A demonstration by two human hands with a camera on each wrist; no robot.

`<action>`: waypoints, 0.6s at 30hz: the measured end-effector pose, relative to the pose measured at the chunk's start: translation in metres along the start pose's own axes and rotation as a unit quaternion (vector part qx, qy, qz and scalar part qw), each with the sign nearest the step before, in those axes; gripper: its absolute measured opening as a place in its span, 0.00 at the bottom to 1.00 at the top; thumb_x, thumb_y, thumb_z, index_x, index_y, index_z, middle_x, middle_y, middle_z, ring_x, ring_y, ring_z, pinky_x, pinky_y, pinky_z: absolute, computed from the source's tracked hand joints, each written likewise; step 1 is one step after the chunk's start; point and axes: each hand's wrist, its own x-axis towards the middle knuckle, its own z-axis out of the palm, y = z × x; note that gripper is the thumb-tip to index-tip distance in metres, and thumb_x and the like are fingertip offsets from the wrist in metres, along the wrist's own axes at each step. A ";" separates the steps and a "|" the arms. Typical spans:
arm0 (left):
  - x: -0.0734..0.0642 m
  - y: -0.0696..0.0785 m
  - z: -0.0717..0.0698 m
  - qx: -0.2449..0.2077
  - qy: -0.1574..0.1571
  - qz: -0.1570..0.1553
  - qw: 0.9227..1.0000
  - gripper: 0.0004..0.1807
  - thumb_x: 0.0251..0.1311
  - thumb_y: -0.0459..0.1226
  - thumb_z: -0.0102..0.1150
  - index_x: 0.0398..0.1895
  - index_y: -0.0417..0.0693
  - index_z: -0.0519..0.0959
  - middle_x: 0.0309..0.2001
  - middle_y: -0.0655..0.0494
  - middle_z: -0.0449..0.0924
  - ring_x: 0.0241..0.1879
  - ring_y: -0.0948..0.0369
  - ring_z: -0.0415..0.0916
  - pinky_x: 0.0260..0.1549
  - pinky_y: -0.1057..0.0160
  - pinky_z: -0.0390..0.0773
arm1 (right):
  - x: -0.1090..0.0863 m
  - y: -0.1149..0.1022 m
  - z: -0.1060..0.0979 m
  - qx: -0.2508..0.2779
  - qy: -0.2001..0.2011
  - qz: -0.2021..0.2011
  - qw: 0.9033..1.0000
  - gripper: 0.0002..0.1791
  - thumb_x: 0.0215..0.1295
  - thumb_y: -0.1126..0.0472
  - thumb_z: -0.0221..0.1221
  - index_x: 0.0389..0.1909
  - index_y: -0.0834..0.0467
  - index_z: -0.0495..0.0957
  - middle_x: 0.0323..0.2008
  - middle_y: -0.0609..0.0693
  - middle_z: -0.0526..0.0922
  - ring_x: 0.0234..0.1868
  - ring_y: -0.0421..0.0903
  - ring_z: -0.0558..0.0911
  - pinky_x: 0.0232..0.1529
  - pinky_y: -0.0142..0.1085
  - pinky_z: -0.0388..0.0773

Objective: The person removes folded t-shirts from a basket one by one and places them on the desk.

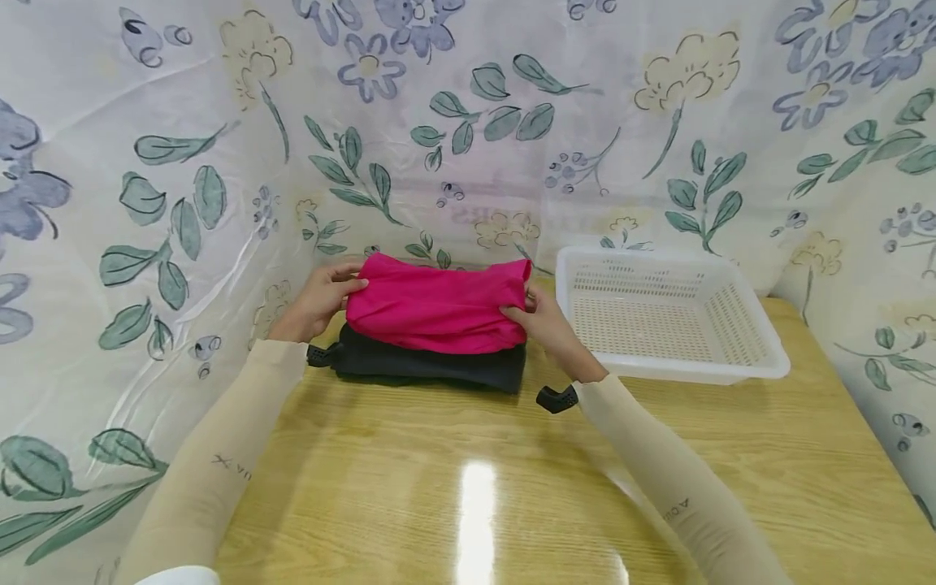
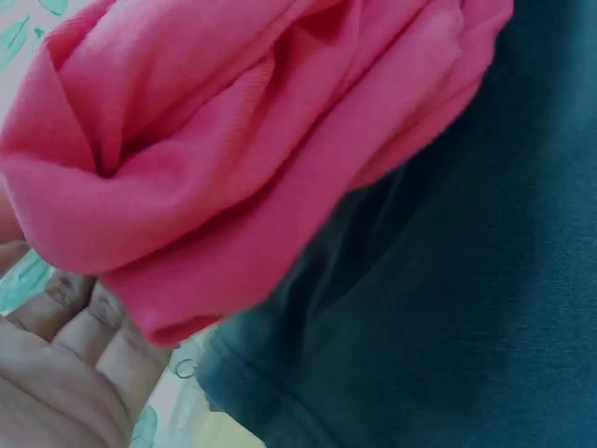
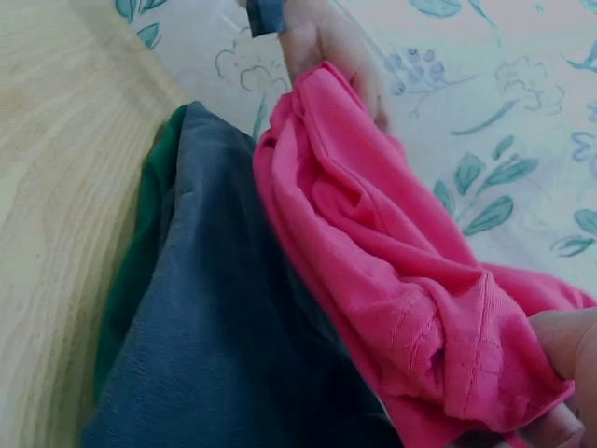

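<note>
A folded bright pink cloth garment is held between my two hands. My left hand grips its left end, thumb on the front side. At the other end my right hand pinches the fabric, and in the right wrist view the thumb and fingers close on a stitched hem. Beneath and in front of the pink garment lies a folded dark grey garment. A green cloth shows under the dark one in the right wrist view. Most of the fingers behind the pink fabric are hidden.
A white perforated plastic basket stands on the wooden table, right of my right hand. Floral-printed sheeting hangs behind the table and at both sides, close behind the garments.
</note>
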 end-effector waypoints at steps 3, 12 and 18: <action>0.000 -0.002 0.004 0.013 0.001 -0.028 1.000 0.27 0.75 0.29 0.53 0.73 0.30 0.65 0.46 0.56 0.80 0.35 0.67 0.79 0.33 0.71 0.82 | -0.001 0.005 -0.001 -0.015 0.006 0.023 1.000 0.21 0.75 0.69 0.59 0.65 0.65 0.70 0.58 0.64 0.82 0.48 0.46 0.85 0.45 0.33 0.83; 0.012 -0.033 -0.009 0.070 0.000 -0.072 0.995 0.29 0.76 0.32 0.52 0.76 0.33 0.62 0.53 0.53 0.71 0.36 0.69 0.74 0.32 0.72 0.80 | -0.001 0.019 0.004 -0.074 0.015 0.049 0.996 0.25 0.74 0.68 0.60 0.68 0.67 0.68 0.58 0.66 0.81 0.52 0.53 0.84 0.50 0.38 0.83; 0.012 -0.043 -0.013 0.108 -0.016 -0.090 0.990 0.32 0.76 0.31 0.50 0.79 0.33 0.55 0.71 0.36 0.62 0.45 0.64 0.73 0.38 0.69 0.82 | 0.000 0.028 0.006 -0.160 0.017 0.062 0.985 0.29 0.73 0.67 0.60 0.71 0.69 0.64 0.64 0.65 0.76 0.63 0.57 0.78 0.62 0.46 0.77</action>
